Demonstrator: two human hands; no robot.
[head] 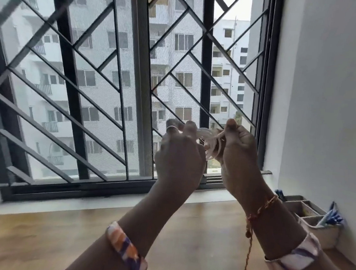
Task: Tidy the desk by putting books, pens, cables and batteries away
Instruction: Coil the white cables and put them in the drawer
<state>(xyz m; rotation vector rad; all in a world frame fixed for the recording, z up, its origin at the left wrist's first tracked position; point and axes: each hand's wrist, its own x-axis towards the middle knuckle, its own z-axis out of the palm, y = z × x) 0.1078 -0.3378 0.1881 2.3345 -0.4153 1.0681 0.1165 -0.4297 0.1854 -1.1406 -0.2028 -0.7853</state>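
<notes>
A room in an upper-floor flat: a wooden desk (37, 236) stands against a large barred window (113, 83) that looks onto apartment blocks (179, 49). At the desk's far right corner, by the white wall (335, 104), sits a compartmented organizer (315, 218) with pens (332, 217).

A single wide-angle camera, worn on the person's head, looks forward and slightly down across the desk (185, 242) toward the barred window (134, 78) beyond its far edge. Both raised forearms enter from the bottom of the frame, close to the lens. The desk's far right corner, holding an organiser tray (316, 229), sits at right. Straight lines bow near the edges.
</notes>
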